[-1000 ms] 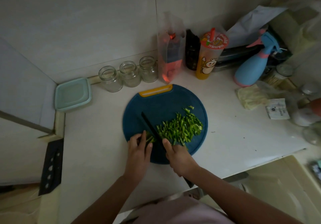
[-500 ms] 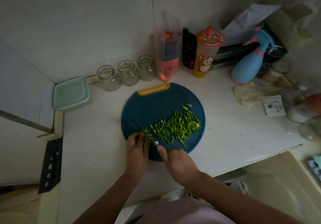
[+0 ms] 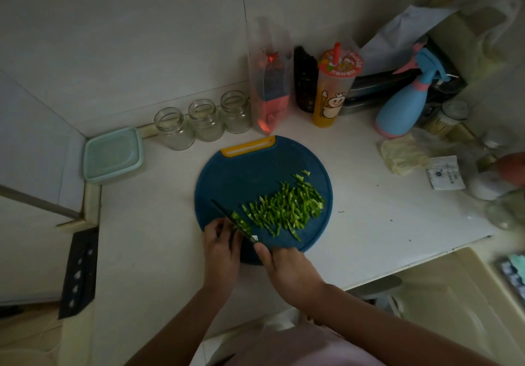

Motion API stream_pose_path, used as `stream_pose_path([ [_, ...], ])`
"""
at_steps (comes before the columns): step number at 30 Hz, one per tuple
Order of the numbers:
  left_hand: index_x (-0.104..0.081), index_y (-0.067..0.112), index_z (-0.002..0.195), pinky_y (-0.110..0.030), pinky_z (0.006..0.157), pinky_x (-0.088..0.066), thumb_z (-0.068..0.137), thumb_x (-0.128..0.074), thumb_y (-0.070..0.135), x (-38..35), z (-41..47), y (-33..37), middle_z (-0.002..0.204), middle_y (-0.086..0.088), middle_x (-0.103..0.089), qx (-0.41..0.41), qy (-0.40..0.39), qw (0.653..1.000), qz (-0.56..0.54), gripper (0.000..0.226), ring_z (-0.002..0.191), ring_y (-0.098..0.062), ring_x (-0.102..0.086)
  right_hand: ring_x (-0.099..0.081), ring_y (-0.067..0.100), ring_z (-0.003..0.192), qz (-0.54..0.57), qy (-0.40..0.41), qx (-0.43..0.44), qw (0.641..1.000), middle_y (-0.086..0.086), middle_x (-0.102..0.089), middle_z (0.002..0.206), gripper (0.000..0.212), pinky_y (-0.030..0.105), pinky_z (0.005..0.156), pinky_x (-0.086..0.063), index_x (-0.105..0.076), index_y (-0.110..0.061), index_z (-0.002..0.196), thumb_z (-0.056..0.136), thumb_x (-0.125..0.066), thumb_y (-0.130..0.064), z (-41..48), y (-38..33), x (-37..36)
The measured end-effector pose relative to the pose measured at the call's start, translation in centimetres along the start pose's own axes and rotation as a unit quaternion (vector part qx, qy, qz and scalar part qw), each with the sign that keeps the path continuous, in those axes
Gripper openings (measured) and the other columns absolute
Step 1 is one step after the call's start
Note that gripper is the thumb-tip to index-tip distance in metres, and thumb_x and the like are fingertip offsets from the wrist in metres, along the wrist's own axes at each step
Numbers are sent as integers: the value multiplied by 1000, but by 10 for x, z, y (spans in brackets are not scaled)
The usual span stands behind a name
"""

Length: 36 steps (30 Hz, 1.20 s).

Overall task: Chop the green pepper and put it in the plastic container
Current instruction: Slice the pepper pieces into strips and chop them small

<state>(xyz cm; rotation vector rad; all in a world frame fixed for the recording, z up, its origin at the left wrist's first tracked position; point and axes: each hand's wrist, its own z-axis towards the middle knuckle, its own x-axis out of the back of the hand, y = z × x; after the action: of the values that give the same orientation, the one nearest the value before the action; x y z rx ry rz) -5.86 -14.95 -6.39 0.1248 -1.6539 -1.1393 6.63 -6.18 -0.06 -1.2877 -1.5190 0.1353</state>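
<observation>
A round blue cutting board [image 3: 244, 178] with a yellow handle lies on the white counter. A spread of chopped green pepper strips [image 3: 287, 206] covers its right half. My right hand [image 3: 287, 269] grips the handle of a dark knife [image 3: 227, 215] whose blade lies across the board's lower left. A few green pieces [image 3: 241, 223] sit right against the blade. My left hand [image 3: 220, 249] rests at the board's near left edge with fingertips by the blade; what it holds is hidden. The pale green plastic container [image 3: 112, 155] sits at the counter's back left corner.
Three empty glass jars [image 3: 203, 119] line the wall behind the board. A plastic bag [image 3: 270, 81], an orange drink cup [image 3: 333, 90], a blue spray bottle [image 3: 403, 104] and clutter fill the back right. The counter's front edge runs just below the board.
The knife has come down at the pile's left end and then shifted slightly left, leaving freshly cut pieces by the blade. My left hand stays at the board's edge.
</observation>
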Motion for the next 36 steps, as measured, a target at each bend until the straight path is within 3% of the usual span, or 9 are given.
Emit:
stream_pose_path([
  [4, -59, -1, 119, -25, 96, -35, 89, -45, 27, 0, -1, 2, 118, -15, -48, 10, 1, 1000, -7, 43, 107, -22, -47, -60, 33, 79, 20, -7, -12, 1000, 13, -57, 72, 54, 39, 70, -46, -36, -22, 56, 96, -25, -57, 2, 1, 0],
  [8, -62, -2, 115, -19, 95, -33, 91, -53, 17, 2, 0, 2, 115, -15, -51, 10, 21, 999, -26, 32, 105, -21, -48, -61, 32, 81, 2, -6, -9, 1000, 15, -64, 80, 54, 37, 68, -44, -41, -21, 61, 96, -23, -57, 3, 2, -2],
  [15, -65, 1, 109, -39, 81, -50, 86, -64, 7, 4, 4, 0, 100, -9, -52, 36, 44, 996, -65, 24, 89, -27, -57, -61, 34, 89, -60, 10, 13, 998, 14, -66, 92, 59, 36, 71, -43, -59, -12, 90, 97, -20, -56, 4, 0, -4],
  [18, -65, 3, 104, -33, 75, -50, 84, -65, 5, 7, 7, 3, 95, -8, -51, 39, 42, 996, -73, 20, 80, -22, -56, -61, 33, 86, -40, -2, 1, 999, 15, -65, 87, 54, 34, 67, -40, -48, -16, 71, 98, -22, -55, 7, -1, -2],
  [22, -64, 11, 106, -8, 67, -41, 85, -66, 11, 11, 8, 5, 96, -4, -53, 46, 39, 994, -86, 22, 77, -6, -54, -60, 32, 77, 1, -21, -10, 1000, 4, -50, 63, 54, 36, 66, -41, -37, -21, 57, 97, -24, -56, 9, 3, 2],
  [25, -62, 12, 105, -10, 66, -42, 84, -67, 13, 11, 8, 4, 94, -2, -54, 51, 44, 994, -88, 21, 76, -6, -54, -59, 32, 74, 9, -21, -8, 1000, -1, -42, 56, 55, 37, 66, -41, -36, -21, 55, 97, -25, -55, 9, 2, 3],
  [28, -63, 9, 101, -10, 65, -40, 83, -68, 11, 10, 10, 4, 90, -4, -54, 51, 46, 995, -77, 19, 74, -9, -54, -59, 32, 75, 6, -15, -13, 1000, 2, -46, 58, 56, 35, 64, -40, -37, -20, 56, 98, -24, -55, 10, -1, 2],
  [32, -60, 9, 89, -13, 62, -39, 82, -70, 10, 11, 13, 7, 88, -7, -54, 69, 40, 994, -73, 12, 71, -11, -54, -61, 35, 86, -19, -6, -22, 1000, 17, -64, 86, 53, 32, 65, -37, -39, -19, 62, 99, -21, -53, 10, -8, -1],
  [36, -58, 12, 82, -15, 61, -39, 79, -72, 11, 14, 19, 9, 83, -3, -53, 69, 32, 995, -60, 14, 69, -12, -54, -60, 36, 90, -48, -22, -3, 999, 17, -62, 89, 68, 34, 65, -35, -58, -11, 89, 96, -8, -57, 16, -12, -5],
])
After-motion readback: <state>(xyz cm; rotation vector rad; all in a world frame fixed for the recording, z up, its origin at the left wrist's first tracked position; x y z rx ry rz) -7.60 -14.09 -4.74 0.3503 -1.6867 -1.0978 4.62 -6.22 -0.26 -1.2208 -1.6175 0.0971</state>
